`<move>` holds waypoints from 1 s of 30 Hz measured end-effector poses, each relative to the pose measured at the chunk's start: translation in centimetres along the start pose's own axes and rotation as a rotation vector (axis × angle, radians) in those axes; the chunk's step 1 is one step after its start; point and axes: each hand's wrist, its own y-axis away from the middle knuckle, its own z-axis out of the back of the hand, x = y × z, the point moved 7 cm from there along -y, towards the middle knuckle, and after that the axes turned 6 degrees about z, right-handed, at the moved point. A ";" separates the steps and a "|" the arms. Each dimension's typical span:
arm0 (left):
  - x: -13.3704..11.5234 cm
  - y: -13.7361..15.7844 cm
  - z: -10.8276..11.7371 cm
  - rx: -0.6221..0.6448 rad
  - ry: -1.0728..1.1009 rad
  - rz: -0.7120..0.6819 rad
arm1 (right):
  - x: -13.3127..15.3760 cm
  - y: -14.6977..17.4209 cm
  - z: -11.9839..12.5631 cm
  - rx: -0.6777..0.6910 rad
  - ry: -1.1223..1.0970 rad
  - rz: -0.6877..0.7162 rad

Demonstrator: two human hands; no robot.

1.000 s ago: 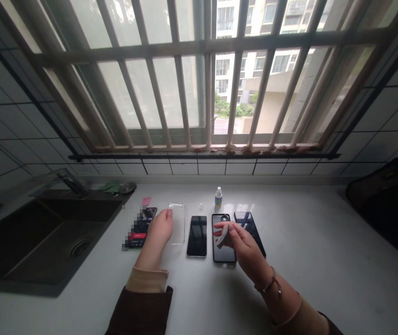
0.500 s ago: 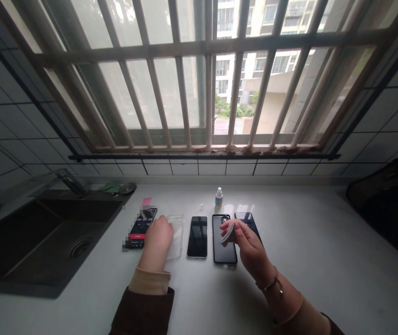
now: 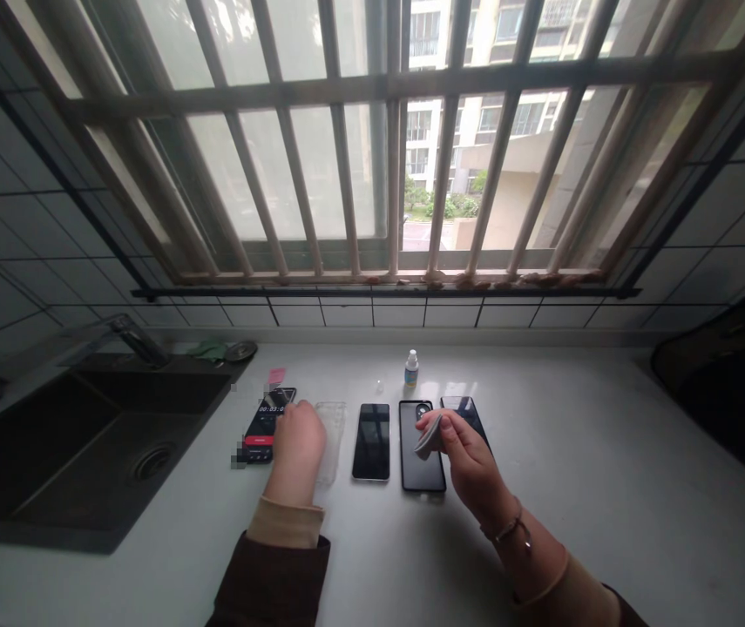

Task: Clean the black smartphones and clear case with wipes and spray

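Observation:
My right hand (image 3: 470, 453) pinches a small folded grey cloth (image 3: 429, 438) between thumb and fingers, above a dark phone case (image 3: 421, 475) that has a camera ring at its top. Beside that lies a phone with a black glossy face (image 3: 372, 442). My left hand (image 3: 301, 442) is curled closed between a phone with a lit timer screen (image 3: 260, 440) and a clear phone case (image 3: 335, 435), partly covering both. Its fingertips are turned away, so what they hold, if anything, is hidden. Another dark phone (image 3: 463, 409) lies partly behind my right hand.
A small white bottle (image 3: 411, 369) stands behind the phones, near a tiny clear object (image 3: 379, 386). A pink slip (image 3: 276, 375) lies by the timer phone. On the left is a dark sink (image 3: 111, 383) with a faucet (image 3: 140, 340); a black bag (image 3: 731, 366) sits at right.
The whole view has shifted very slightly. My left hand has moved a little toward the timer screen and now covers part of its digits. My right hand still holds the grey cloth.

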 end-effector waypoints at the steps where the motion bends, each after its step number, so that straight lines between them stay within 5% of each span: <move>1: -0.5 0.4 0.3 -0.029 -0.006 -0.007 | 0.0 0.0 0.0 -0.001 0.022 0.004; 5: -4.6 3.2 0.7 -0.123 0.021 -0.155 | -0.1 0.0 0.0 0.002 0.175 0.023; 11: -9.8 8.4 -1.4 0.006 0.060 -0.358 | -1.3 -0.6 0.3 0.013 0.418 0.024; 19: -9.7 8.8 -2.1 -0.015 -0.009 -0.278 | -1.6 -0.4 -1.7 0.203 0.547 -0.020; 30: -9.4 7.4 -1.8 -0.004 0.058 -0.144 | -1.9 -0.4 -1.4 0.184 0.571 -0.037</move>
